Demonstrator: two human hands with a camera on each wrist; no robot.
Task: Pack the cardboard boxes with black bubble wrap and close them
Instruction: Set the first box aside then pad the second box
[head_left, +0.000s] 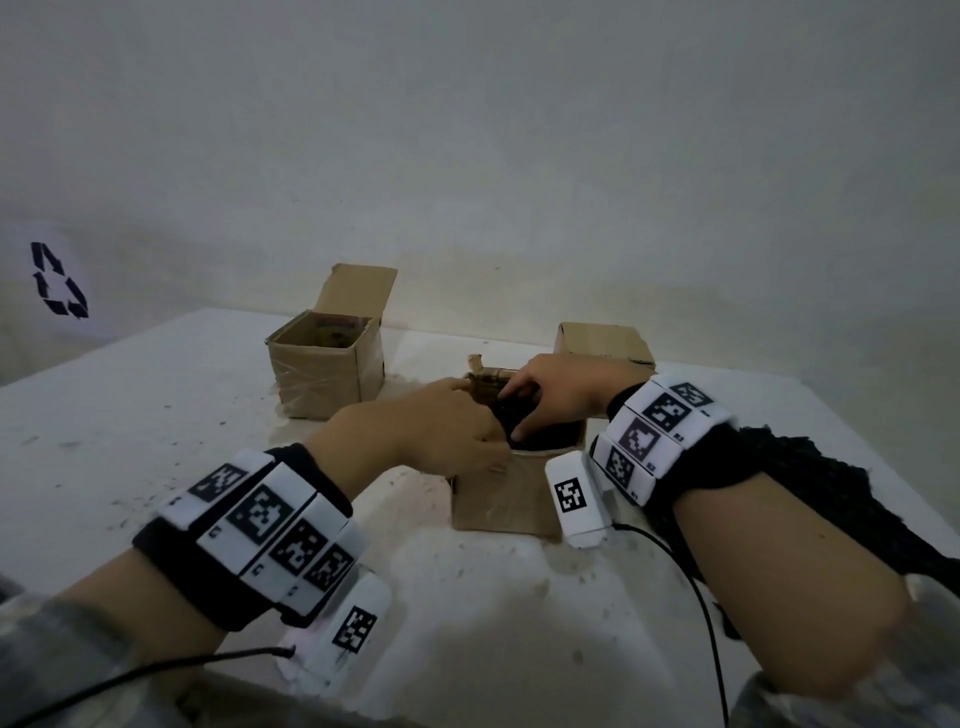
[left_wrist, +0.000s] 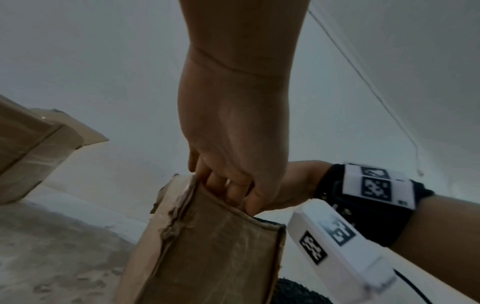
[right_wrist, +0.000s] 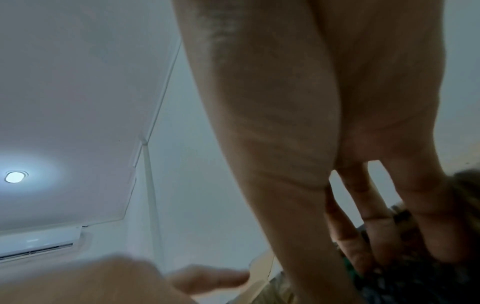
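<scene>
Cardboard box (head_left: 501, 499) sits at table centre; the left hand (head_left: 436, 431) curls over its rim, apparently steadying it, while the right hand (head_left: 558, 397), fingers extended, presses black bubble wrap (head_left: 545, 434) inside. Another open box (head_left: 324, 364) stands at eleven o'clock, a closed one (head_left: 602, 340) at one. White scuffed table (head_left: 130, 415), bare walls.

A dark recycling symbol (head_left: 58, 280) of three chasing arrows stands on the white wall, far to the left of the hands. The wristbands (head_left: 260, 540) and white modules (head_left: 573, 496) carry square black-and-white coded markers; the tiny characters beside them are too small to read.
</scene>
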